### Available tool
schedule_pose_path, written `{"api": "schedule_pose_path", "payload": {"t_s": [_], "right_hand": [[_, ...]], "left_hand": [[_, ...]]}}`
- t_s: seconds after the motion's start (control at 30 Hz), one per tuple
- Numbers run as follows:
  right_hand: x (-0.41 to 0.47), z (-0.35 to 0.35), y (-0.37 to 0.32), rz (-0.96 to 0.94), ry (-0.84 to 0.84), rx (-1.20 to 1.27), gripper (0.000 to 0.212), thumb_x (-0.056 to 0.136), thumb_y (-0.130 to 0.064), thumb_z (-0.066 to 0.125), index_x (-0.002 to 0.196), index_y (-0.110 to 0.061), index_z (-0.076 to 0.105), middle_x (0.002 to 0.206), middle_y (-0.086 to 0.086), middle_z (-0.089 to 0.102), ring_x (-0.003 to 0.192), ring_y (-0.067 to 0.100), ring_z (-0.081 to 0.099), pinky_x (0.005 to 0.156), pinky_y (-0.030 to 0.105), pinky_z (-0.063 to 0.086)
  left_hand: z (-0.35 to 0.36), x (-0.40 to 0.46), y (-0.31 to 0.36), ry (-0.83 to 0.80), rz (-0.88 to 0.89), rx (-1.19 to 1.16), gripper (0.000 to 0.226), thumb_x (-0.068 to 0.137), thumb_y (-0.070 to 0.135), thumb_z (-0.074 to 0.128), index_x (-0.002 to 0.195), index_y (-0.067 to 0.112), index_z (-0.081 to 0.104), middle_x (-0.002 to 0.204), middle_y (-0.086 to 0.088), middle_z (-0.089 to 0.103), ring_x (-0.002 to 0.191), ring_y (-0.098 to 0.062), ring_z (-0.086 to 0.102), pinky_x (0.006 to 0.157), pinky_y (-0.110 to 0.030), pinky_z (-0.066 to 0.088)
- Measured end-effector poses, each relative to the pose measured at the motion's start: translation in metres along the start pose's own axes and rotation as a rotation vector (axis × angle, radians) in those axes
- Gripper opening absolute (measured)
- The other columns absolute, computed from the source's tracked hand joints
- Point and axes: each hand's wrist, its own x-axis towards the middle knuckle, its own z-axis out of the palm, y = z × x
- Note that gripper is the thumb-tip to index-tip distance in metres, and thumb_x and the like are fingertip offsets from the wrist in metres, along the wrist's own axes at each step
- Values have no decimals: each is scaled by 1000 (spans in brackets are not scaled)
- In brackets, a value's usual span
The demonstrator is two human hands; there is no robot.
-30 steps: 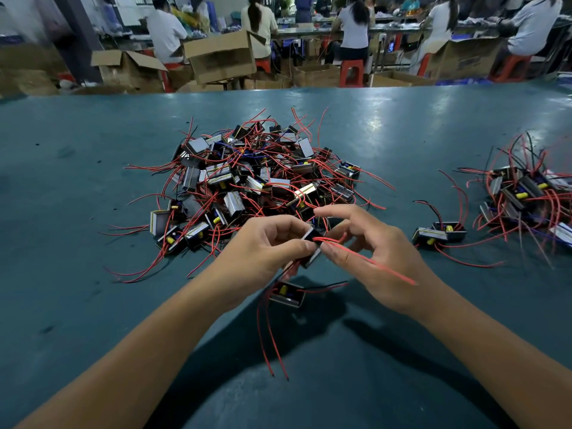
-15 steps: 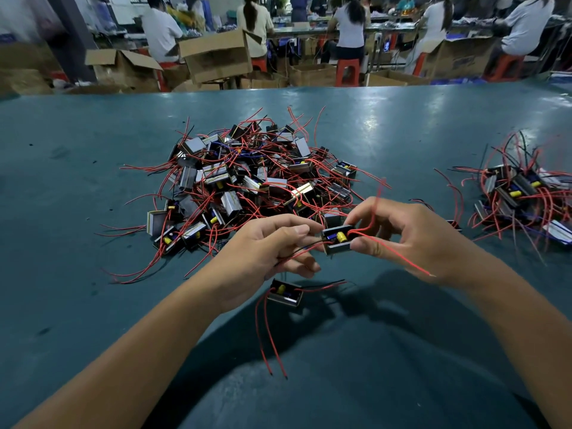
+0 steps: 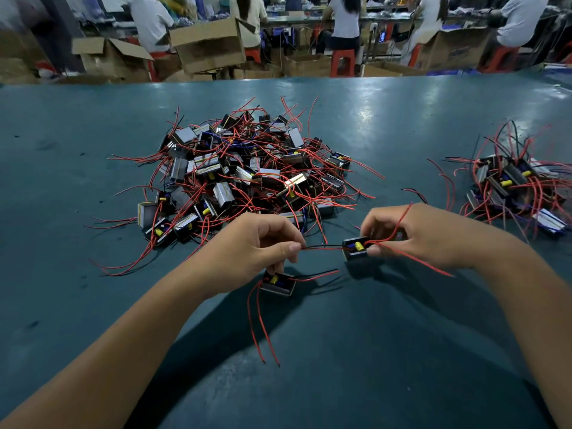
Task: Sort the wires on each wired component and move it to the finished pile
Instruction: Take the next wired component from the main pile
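Head camera looked down over two bare forearms onto a dark teal table [image 3: 93, 305]. Nearest lay a lone wired component [image 3: 277, 283] on the table just below the left hand, with two red wires [image 3: 258, 323] trailing toward the viewer and a black and a red lead running off to its right. Just above it, the left hand [image 3: 247, 252] was curled, thumb and forefinger pinching the ends of a black and a red lead [image 3: 323, 246]. Those leads ran taut to the right into a small black component [image 3: 356, 247] with a yellow part on top, which the right hand [image 3: 424, 236] gripped between thumb and fingers above the table. Other red wires from that component crossed over the right hand and trailed past the wrist. Beyond the hands sat a large tangled heap of components [image 3: 247, 178], and well apart to the right a smaller pile [image 3: 520, 187]. Past the table's far edge were cardboard boxes [image 3: 210, 44] and seated people [image 3: 345, 20] at benches.
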Motion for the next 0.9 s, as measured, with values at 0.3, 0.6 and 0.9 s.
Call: {"api": "schedule_pose_path", "payload": {"t_s": [0.3, 0.6, 0.9], "right_hand": [[-3, -3, 2, 135, -79, -134, 25, 85, -46, 71, 108, -43, 62, 87, -20, 69, 84, -2, 63, 85, 32, 52], [-16, -28, 6, 132, 214, -144, 17, 96, -25, 60, 110, -36, 62, 75, -20, 70, 68, -4, 63, 67, 14, 44], [-27, -4, -81, -400, 580, 189, 10, 97, -30, 55, 99, -29, 64, 78, -8, 66, 63, 10, 60, 59, 18, 46]], "left_hand": [[-9, -3, 2, -40, 17, 98, 5, 95, 18, 67, 95, 21, 71, 82, 1, 70, 69, -9, 62, 65, -21, 52], [3, -5, 2, -228, -8, 461, 14, 87, 35, 77, 89, 29, 64, 79, 9, 61, 66, -3, 53, 60, -16, 43], [-1, -4, 1, -258, -20, 408, 16, 98, 35, 59, 92, 21, 63, 82, 7, 64, 75, -12, 59, 67, -30, 49]]}}
